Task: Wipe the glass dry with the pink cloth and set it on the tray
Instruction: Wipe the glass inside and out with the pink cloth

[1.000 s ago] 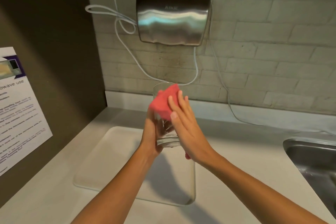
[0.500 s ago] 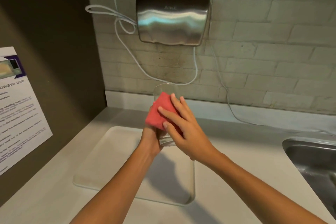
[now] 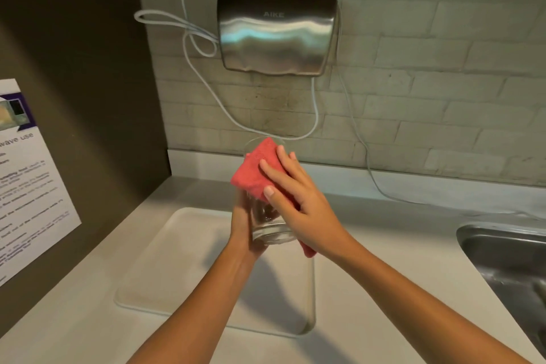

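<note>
The glass (image 3: 270, 227) hung in the air over the tray (image 3: 165, 269), which bore nothing yet. The left hand (image 3: 240, 224) curled round its lower wall from behind. The right hand (image 3: 298, 204), fingers straight, pressed the pink cloth (image 3: 254, 174) against its outside. The cloth had slid back up from mid-wall toward the rim, so wiping was probably unfinished. The glass looked empty inside.

Clear glass (image 3: 270, 227), napped cloth (image 3: 257, 174), brushed-steel dryer (image 3: 276, 32).
</note>
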Action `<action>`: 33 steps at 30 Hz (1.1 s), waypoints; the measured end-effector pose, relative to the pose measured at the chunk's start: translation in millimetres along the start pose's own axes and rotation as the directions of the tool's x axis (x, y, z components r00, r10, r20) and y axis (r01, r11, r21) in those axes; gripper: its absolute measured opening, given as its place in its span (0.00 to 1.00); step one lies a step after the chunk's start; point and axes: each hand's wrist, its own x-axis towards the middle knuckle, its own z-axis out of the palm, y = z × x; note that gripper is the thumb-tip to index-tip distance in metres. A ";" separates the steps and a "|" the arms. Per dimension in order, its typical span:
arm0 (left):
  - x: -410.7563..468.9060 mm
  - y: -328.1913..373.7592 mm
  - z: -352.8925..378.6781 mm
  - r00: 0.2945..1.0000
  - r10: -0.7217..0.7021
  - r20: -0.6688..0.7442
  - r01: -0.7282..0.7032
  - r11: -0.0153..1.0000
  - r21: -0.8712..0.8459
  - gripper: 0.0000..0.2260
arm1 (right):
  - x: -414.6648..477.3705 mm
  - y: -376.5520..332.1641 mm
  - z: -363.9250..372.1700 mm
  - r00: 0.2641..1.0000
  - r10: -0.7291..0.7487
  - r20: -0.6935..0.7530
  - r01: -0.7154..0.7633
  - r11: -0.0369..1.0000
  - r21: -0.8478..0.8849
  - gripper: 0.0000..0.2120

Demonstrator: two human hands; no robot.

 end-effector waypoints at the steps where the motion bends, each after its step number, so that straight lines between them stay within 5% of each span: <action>1: 2.1 0.7 -1.6 1.000 -0.005 0.004 0.005 1.000 -0.011 0.19 | 2.6 0.9 0.6 1.000 -0.001 -0.011 0.001 1.000 -0.020 0.20; 5: 7.4 9.0 -3.9 0.996 -0.080 0.046 0.082 0.996 -0.043 0.17 | 14.3 7.0 7.2 0.998 0.006 -0.070 -0.013 0.995 -0.103 0.18; 10: 1.2 8.8 -6.9 0.982 -0.161 0.095 0.162 0.987 -0.005 0.20 | 15.6 11.1 9.2 0.998 -0.050 0.042 0.054 0.992 -0.117 0.19; 15: -4.9 4.8 -0.3 0.991 -0.129 0.027 0.130 0.992 -0.007 0.29 | 34.0 7.4 2.0 0.988 0.151 -0.024 -0.151 0.988 0.013 0.24; 18: -4.1 4.4 -8.9 0.992 -0.119 0.037 0.120 0.993 -0.021 0.21 | 10.4 11.6 8.7 0.995 -0.059 0.077 0.072 0.982 -0.176 0.32; 21: -4.4 2.2 -19.6 0.990 -0.139 -0.003 0.139 0.988 -0.062 0.24 | -5.9 21.7 9.6 0.964 -0.196 0.180 0.235 0.944 -0.230 0.27; 28: -0.4 8.9 5.6 0.990 -0.127 0.057 0.128 0.992 -0.013 0.25 | 40.2 14.2 4.4 0.994 0.088 -0.070 -0.091 0.994 -0.054 0.23; 33: 6.4 13.8 -3.4 0.998 -0.049 0.031 0.053 0.991 -0.122 0.30 | 8.2 15.9 8.2 0.982 -0.148 0.120 0.165 0.975 -0.146 0.23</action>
